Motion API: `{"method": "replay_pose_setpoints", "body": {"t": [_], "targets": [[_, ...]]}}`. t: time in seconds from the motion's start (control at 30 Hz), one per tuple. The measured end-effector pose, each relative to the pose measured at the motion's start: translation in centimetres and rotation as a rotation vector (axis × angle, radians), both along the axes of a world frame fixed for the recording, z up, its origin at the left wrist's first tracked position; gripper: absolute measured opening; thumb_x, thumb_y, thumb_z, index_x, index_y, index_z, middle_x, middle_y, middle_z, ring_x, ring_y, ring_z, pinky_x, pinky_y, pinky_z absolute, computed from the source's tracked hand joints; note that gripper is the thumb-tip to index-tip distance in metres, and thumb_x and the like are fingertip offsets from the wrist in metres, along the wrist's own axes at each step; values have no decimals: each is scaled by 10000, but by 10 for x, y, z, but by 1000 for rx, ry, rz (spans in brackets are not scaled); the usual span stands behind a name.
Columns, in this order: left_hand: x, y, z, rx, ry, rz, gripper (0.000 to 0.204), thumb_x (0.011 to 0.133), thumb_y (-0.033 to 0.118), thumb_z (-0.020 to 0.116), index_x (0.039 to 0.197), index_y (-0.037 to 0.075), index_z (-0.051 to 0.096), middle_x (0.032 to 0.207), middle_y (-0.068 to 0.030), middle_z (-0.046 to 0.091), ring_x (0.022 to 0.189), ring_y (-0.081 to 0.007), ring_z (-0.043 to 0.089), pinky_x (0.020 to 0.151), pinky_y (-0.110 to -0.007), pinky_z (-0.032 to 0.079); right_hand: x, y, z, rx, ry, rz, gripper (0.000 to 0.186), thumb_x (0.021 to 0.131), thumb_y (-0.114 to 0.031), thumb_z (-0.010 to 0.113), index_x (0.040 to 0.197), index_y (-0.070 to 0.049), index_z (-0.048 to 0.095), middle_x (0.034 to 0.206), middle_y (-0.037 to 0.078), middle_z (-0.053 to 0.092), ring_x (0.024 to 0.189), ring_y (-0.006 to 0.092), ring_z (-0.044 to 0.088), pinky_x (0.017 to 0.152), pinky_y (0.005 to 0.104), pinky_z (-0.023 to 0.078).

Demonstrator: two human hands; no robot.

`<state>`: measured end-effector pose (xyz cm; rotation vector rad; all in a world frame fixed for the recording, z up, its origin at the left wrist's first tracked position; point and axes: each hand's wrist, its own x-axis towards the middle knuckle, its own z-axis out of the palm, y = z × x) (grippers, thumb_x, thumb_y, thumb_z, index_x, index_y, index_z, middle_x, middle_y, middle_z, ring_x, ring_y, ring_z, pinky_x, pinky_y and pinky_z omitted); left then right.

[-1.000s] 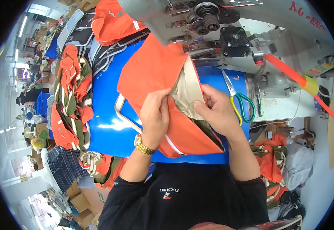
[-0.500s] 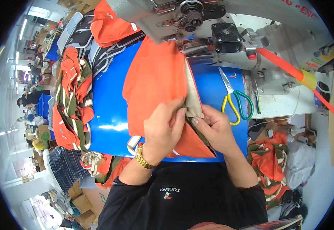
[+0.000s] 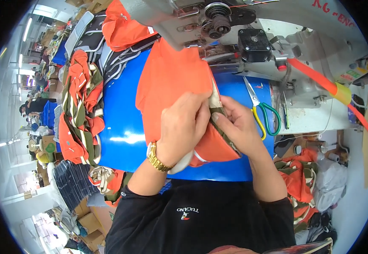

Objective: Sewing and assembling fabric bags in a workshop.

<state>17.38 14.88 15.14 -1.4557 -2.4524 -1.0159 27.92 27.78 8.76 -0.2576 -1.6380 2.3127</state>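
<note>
An orange fabric piece point(image 3: 171, 80) lies on the blue work surface point(image 3: 124, 139), its far end under the sewing machine head. Along its right edge run a cream strip and dark green cloth point(image 3: 221, 113). With fingers bent and closed, my left hand point(image 3: 183, 127) grips the fabric edge near the cream strip. My right hand point(image 3: 237, 125) pinches the same edge between thumb and fingers, just beside the left. Both fingertips are partly hidden by cloth. Scissors point(image 3: 258, 106) with a yellow and a green handle lie to the right of my right hand.
The grey sewing machine point(image 3: 218, 25) spans the top, with an orange band point(image 3: 311, 74) at its right. Bundles of orange and green fabric point(image 3: 80, 114) lie at the left; another heap point(image 3: 298, 178) sits low at the right. Stacked dark panels point(image 3: 72, 184) stand lower left.
Both hands have moved a little up along the fabric edge. The near part of the fabric is now bunched, and less of the cream strip shows.
</note>
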Motion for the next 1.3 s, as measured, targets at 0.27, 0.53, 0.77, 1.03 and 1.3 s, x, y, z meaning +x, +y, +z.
{"method": "replay_pose_setpoints", "body": {"t": [0.27, 0.53, 0.77, 1.03, 1.3], "targets": [[7, -18, -11, 142, -509, 16, 361, 913, -57, 621, 1266, 4, 662, 1049, -181, 723, 913, -292, 730, 776, -324, 568, 7, 4, 6, 72, -42, -2, 550, 964, 1, 613, 1502, -5, 500, 745, -44, 467, 645, 22, 448, 580, 229, 381], [15, -15, 1, 114, -135, -34, 317, 908, -71, 651, 1211, -16, 728, 928, -142, 682, 764, -258, 681, 681, -341, 559, 14, -2, 13, 64, -45, 37, 650, 960, 21, 603, 1581, -32, 418, 751, -45, 454, 666, 20, 453, 594, 223, 384], [16, -10, 5, 86, -101, -29, 315, 881, -59, 654, 1184, -20, 728, 909, -143, 662, 767, -285, 687, 676, -366, 563, 12, -5, 9, -62, -5, 65, 680, 968, 28, 568, 1612, -47, 363, 811, -25, 559, 701, 24, 488, 610, 221, 404], [-12, 10, 11, 35, -109, -19, 327, 910, -42, 621, 1222, -10, 711, 892, -152, 629, 775, -307, 662, 690, -372, 533, -17, 17, 18, -156, 9, 122, 670, 982, 22, 550, 1617, -51, 350, 906, 11, 665, 704, 42, 572, 619, 221, 456], [-43, 28, 8, 62, 1, 3, 266, 924, -43, 607, 1163, -18, 721, 884, -154, 631, 774, -293, 654, 706, -385, 519, -39, 17, 17, -105, 55, -8, 584, 1004, 6, 556, 1568, -20, 402, 980, 32, 707, 782, 33, 585, 697, 219, 472]]}}
